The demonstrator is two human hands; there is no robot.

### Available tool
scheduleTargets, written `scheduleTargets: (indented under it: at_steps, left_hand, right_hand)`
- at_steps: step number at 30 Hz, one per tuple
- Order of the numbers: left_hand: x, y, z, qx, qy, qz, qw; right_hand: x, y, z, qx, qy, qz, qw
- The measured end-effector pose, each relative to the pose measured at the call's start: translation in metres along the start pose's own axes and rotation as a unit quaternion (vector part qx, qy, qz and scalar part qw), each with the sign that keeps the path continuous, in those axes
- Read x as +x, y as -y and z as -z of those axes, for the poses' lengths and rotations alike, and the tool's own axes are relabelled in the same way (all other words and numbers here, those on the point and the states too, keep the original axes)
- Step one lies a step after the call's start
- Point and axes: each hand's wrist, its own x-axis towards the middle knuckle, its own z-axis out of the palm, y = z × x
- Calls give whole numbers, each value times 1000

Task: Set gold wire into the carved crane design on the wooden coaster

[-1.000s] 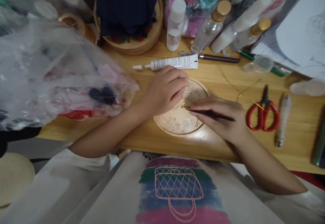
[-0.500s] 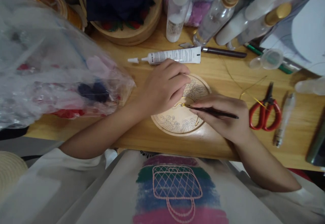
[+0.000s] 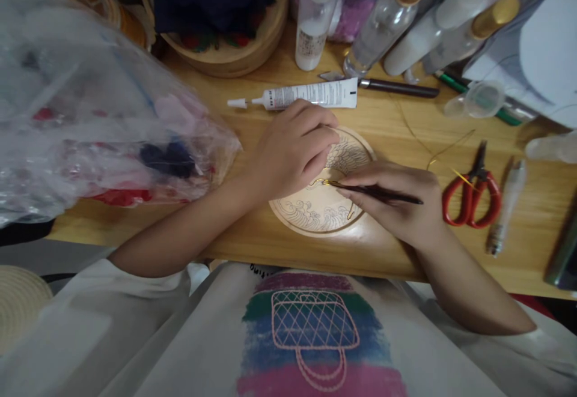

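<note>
A round wooden disc (image 3: 311,220) with wave and scale patterns drawn in dark line lies flat on the table. My left hand (image 3: 293,151) rests over its upper left part, fingers curled and pressed on the disc; its thumb and fingertips are mostly hidden. My right hand (image 3: 396,205), at the disc's right side, pinches slim dark tweezers (image 3: 387,193). Their tip meets a bent gold wire (image 3: 321,181) near the disc's middle. A short gold piece (image 3: 350,211) shows just below the right fingers.
Red-handled pliers (image 3: 471,199) and a pale pen (image 3: 508,205) lie to the right, near a loose gold thread (image 3: 433,161). Beyond the disc are a white glue tube (image 3: 311,95) and a dark-handled craft knife (image 3: 399,88). Bottles (image 3: 381,21) stand behind; a plastic bag (image 3: 112,127) fills the left.
The tweezers' tip and right fingers have shifted very slightly over the disc. Both hands keep their grips; the whole view has moved a little.
</note>
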Motion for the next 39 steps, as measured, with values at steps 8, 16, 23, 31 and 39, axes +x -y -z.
scheduleTargets:
  at_steps: [8, 16, 23, 31, 39]
  left_hand:
    - [-1, 3, -2, 23, -21, -36, 999]
    - [-1, 4, -3, 32, -27, -45, 998]
    - [-2, 5, -4, 50, -34, -57, 997]
    - [-2, 5, -4, 49, -44, -67, 996]
    - [1, 1, -1, 12, -5, -17, 1000]
  right_hand:
    - [0, 0, 0, 4, -2, 7, 1000]
    - [0, 0, 0, 5, -4, 13, 1000]
    - [1, -1, -1, 15, -8, 4, 1000]
    - [1, 0, -2, 18, -16, 2, 1000]
    - [1, 0, -2, 17, -12, -4, 1000]
